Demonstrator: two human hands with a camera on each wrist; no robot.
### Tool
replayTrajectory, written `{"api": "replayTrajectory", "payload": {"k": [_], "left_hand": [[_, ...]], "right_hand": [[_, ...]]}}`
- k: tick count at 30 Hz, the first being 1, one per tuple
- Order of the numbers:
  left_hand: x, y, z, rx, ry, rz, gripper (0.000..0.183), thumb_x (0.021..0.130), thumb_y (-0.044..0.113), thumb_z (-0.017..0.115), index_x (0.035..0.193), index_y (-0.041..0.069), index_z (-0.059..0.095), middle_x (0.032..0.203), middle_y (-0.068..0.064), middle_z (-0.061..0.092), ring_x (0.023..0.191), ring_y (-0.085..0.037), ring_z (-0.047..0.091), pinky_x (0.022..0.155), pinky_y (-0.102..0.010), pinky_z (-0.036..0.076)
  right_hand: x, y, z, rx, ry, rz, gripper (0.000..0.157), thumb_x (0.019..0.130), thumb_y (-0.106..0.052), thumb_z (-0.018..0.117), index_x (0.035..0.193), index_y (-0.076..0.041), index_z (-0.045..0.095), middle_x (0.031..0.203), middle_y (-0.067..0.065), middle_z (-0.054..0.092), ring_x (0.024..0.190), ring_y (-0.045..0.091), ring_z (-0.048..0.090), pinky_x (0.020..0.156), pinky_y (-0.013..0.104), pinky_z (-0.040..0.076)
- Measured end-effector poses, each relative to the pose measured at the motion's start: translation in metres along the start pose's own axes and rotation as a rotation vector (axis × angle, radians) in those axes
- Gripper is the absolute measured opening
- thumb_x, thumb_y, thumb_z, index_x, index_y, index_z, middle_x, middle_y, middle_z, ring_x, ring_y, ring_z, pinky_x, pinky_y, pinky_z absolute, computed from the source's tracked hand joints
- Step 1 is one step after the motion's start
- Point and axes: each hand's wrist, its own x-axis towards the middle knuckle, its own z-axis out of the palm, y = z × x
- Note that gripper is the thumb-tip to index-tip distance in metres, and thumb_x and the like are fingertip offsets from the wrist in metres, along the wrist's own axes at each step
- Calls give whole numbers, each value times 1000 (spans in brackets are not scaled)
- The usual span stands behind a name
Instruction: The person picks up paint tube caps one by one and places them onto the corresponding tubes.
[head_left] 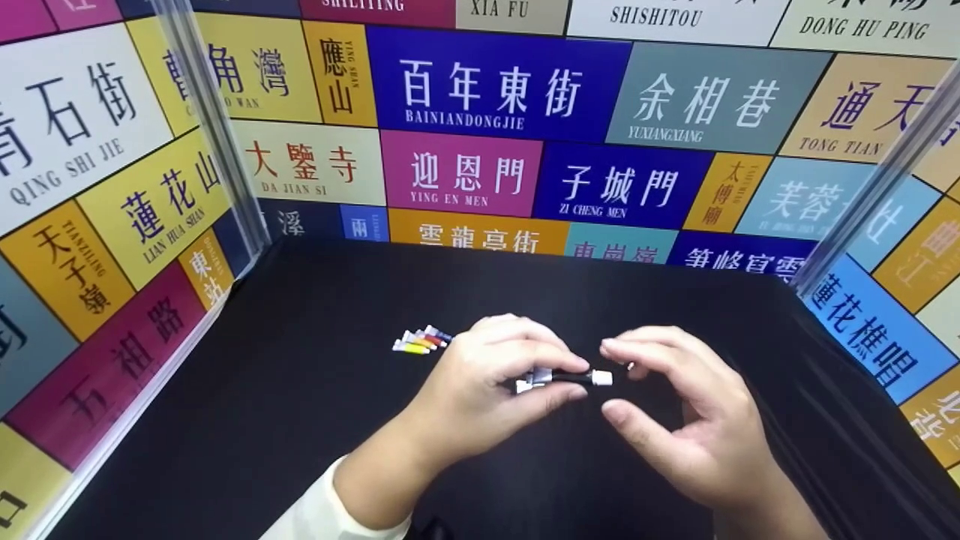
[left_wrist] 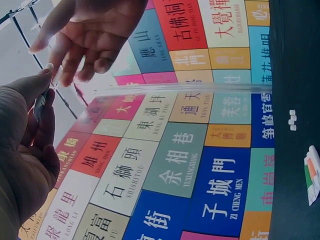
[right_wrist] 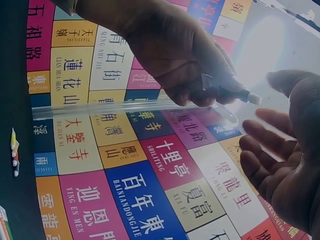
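My left hand [head_left: 491, 379] pinches a small black paint tube [head_left: 571, 378] between thumb and fingers. The tube's white cap [head_left: 602, 378] points right, towards my other hand, and its crimped end lies partly hidden in the palm. In the right wrist view the same cap [right_wrist: 254, 98] sticks out past the left fingertips. My right hand [head_left: 697, 412] is held just beyond the cap, thumb and fingers spread apart with nothing between them. From the left wrist, the right hand [left_wrist: 97, 37] appears above the left one, its fingers loosely bent.
Several small paint tubes [head_left: 421, 341], yellow, red and dark among them, lie in a row on the black tabletop [head_left: 315, 300] behind my left hand. Little white pieces [left_wrist: 292, 120] and a white packet with green and orange stripes [left_wrist: 313, 175] rest there too. Sign-covered panels [head_left: 499, 82] enclose the table.
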Motion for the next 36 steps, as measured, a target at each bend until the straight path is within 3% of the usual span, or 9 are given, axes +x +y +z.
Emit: {"api": "replayTrajectory", "payload": {"k": [5, 14, 26, 32, 36], "left_hand": [[0, 0, 0, -8, 7, -8, 22, 89, 26, 89, 108, 15, 83, 102, 4, 81, 98, -8, 74, 95, -23, 55], [0, 0, 1, -24, 13, -8, 20, 90, 26, 89, 107, 15, 84, 101, 4, 81, 97, -7, 74, 95, -22, 55], [-1, 1, 3, -25, -2, -14, 21, 90, 26, 88, 107, 16, 84, 101, 5, 81, 98, -7, 73, 95, -23, 55], [-1, 1, 4, -23, -7, -14, 21, 90, 26, 88, 108, 16, 84, 101, 5, 81, 98, -6, 74, 96, -24, 55], [-1, 1, 4, -15, 0, -19, 21, 89, 26, 89, 108, 16, 84, 102, 4, 81, 98, -7, 74, 97, -23, 55]], "right_hand": [[3, -6, 5, -19, 44, -79, 34, 93, -19, 84, 104, 11, 75, 106, 21, 75, 104, 20, 69, 97, 18, 52], [7, 0, 6, 57, 16, -136, 8, 92, 3, 78, 95, 10, 78, 93, 18, 70, 94, 26, 65, 94, 25, 52], [1, 1, 4, -63, 24, -1, 11, 92, -9, 84, 92, 1, 81, 85, 10, 73, 88, 17, 65, 88, 18, 52], [0, 2, 3, -89, 21, 10, 11, 91, -10, 85, 91, -1, 81, 85, 9, 73, 85, 15, 65, 84, 18, 52], [0, 1, 2, -51, 9, 7, 20, 89, -10, 85, 100, 5, 78, 89, 10, 72, 87, 15, 64, 80, 19, 50]]}}
